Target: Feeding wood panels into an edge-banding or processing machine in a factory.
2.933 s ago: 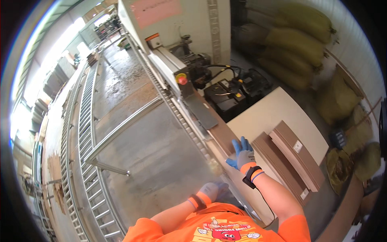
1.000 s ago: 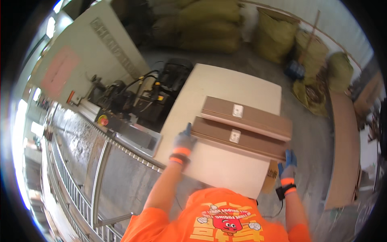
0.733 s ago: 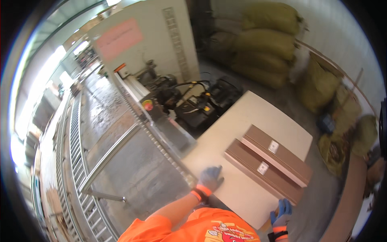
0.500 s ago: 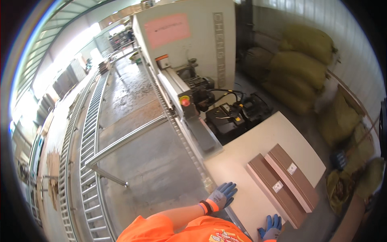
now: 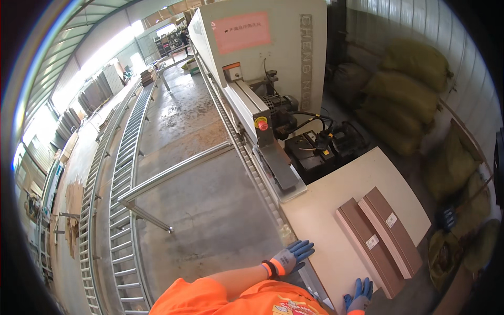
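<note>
My left hand (image 5: 293, 257), in a grey and blue work glove, lies at the left edge of a pale board table (image 5: 328, 215), its fingers stretched out and holding nothing. My right hand (image 5: 360, 297), gloved alike, rests near the table's front edge with its fingers apart. Just beyond it lie two long brown panel pieces side by side, a left panel (image 5: 362, 231) and a right panel (image 5: 382, 211). Each bears a small white label. The right hand is close to the near end of the left panel; whether it touches cannot be made out.
A tall, pale machine cabinet (image 5: 286, 47) with a red stop button (image 5: 262, 125) stands beyond the table. A narrow conveyor (image 5: 247, 152) runs along its left, and a roller track (image 5: 122, 210) lies farther left. Stuffed sacks (image 5: 404, 94) are piled at the right wall.
The whole view has shifted, so the machine, table and panels appear farther right. Both hands keep much the same pose on the table.
</note>
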The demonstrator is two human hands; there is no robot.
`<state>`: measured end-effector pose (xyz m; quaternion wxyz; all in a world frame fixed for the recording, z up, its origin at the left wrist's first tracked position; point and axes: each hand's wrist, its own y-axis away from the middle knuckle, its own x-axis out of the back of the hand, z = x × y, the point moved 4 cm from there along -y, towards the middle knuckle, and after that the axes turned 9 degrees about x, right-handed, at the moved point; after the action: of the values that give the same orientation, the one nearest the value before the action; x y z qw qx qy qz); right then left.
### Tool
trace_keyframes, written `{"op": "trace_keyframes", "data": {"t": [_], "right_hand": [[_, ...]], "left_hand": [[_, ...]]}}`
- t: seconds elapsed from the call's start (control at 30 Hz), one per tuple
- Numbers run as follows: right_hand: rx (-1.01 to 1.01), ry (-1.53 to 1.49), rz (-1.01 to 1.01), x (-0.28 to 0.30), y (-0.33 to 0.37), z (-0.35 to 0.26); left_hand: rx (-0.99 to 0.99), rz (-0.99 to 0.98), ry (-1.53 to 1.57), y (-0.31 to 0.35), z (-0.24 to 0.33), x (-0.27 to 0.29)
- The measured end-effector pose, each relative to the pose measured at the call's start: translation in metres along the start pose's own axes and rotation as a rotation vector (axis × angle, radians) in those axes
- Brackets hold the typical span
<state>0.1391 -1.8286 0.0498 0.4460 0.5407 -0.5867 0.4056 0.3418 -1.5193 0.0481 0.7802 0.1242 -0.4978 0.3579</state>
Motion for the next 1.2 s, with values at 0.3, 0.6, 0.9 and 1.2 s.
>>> {"op": "trace_keyframes", "data": {"t": [0.3,0.6,0.9,1.2], "right_hand": [[-0.009,-0.024,-0.005,0.005,0.006,-0.004],[0.228,-0.184,0.072,0.052,-0.058,-0.037],[0.386,-0.097,-0.051,0.05,-0.202,-0.132],[0.236,0.006,-0.154,0.006,-0.255,-0.175]], "left_hand": [[0.012,0.008,0.022,0.003,0.005,0.003],[-0.001,-0.053,-0.085,-0.003,0.004,0.004],[-0.045,0.08,0.057,-0.007,0.001,0.02],[0.031,-0.077,0.258,0.006,-0.006,0.066]]}}
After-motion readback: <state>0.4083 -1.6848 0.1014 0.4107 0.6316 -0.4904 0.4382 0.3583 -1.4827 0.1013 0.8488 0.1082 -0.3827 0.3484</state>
